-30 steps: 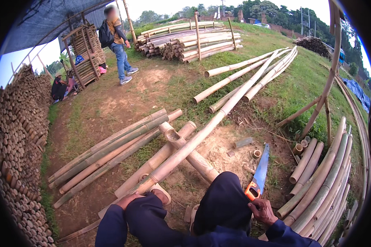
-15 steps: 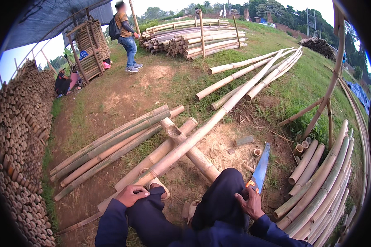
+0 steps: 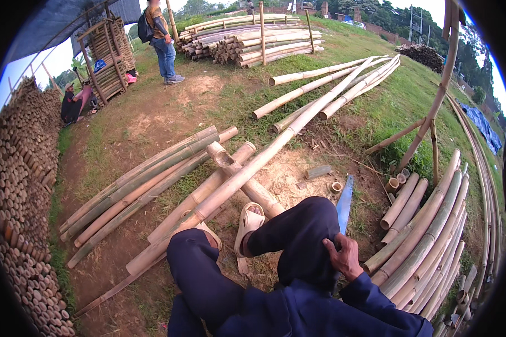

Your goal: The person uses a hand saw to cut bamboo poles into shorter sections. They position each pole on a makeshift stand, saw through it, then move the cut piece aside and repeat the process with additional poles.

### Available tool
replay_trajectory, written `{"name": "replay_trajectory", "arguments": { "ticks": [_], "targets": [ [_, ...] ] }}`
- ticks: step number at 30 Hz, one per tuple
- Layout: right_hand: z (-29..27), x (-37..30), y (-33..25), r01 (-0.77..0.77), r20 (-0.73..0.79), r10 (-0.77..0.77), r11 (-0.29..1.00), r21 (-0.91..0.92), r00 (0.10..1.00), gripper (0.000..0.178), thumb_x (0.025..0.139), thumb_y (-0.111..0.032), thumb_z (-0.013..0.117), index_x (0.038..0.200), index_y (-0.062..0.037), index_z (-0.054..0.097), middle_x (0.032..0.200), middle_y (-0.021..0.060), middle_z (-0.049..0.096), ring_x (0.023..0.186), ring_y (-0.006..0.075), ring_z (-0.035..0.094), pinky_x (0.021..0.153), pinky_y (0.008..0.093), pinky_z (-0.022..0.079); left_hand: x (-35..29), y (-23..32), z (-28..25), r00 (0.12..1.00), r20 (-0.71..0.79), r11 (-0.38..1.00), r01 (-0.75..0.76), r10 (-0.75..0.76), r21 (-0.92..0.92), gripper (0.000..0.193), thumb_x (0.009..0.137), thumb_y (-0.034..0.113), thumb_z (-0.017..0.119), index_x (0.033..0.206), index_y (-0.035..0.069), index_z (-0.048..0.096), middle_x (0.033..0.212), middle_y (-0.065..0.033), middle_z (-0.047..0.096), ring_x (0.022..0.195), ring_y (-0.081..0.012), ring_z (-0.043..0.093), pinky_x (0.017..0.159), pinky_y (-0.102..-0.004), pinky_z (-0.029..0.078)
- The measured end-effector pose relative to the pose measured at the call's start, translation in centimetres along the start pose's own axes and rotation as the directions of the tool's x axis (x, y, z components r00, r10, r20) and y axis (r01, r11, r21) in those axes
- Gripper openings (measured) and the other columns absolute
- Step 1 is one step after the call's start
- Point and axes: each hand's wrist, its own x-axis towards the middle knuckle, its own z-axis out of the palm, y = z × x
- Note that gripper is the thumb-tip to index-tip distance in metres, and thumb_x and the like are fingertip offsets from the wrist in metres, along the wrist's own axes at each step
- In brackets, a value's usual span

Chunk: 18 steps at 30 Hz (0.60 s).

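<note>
My right hand (image 3: 346, 255) rests beside my bent right knee, its fingers curled closed around the handle of a handsaw (image 3: 344, 203). The blue blade points away from me over the ground, while the handle is hidden by my hand and knee. Only the dark sleeve of my left arm (image 3: 184, 317) shows at the lower edge; my left hand is out of sight. In front of my feet, a long bamboo pole (image 3: 264, 163) lies slantwise across a thick bamboo crosspiece (image 3: 258, 194) with a notched, open end.
Sawdust (image 3: 281, 174) and a short bamboo offcut (image 3: 319, 172) lie beyond my knees. Bamboo poles (image 3: 433, 224) are piled at right, others (image 3: 146, 185) at left. A stack of cut bamboo (image 3: 22, 185) lines the far left. A person (image 3: 162, 48) stands at the back.
My left hand has gone from my left knee out of view. My right foot has shifted forward and left. The saw's orange handle no longer shows. The view has tilted slightly downward.
</note>
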Motion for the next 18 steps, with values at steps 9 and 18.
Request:
{"name": "replay_trajectory", "arguments": {
  "ticks": [9,18],
  "targets": [
    [-3.1,-2.6,-1.3,0.079,-0.035,-0.075,0.986,0.146,0.997,0.036,0.090,-0.011,0.075,0.067,-0.0021,0.048,0.060,0.0160,0.051,0.052,0.0352,0.051,0.052,0.0427,0.039,0.5,-1.6,-1.2,0.997,0.059,0.991,0.033,-0.041,0.133,0.022,0.100,0.011,0.059,0.104,-0.006,0.072,0.094,-0.0114,0.076,0.092,-0.0195,0.071,0.089,-0.0339,0.053],
    [-6.3,-6.7,0.2,0.191,0.042,-0.199,0.970,0.149,0.979,0.034,0.090,-0.005,0.073,0.065,-0.0021,0.049,0.060,0.0137,0.046,0.052,0.0334,0.049,0.051,0.0429,0.036,2.2,0.9,-3.1,0.986,0.102,0.950,-0.156,0.133,0.271,0.021,0.100,0.011,0.059,0.105,-0.006,0.072,0.091,-0.0112,0.076,0.090,-0.0196,0.071,0.088,-0.0344,0.053]
  ]
}}
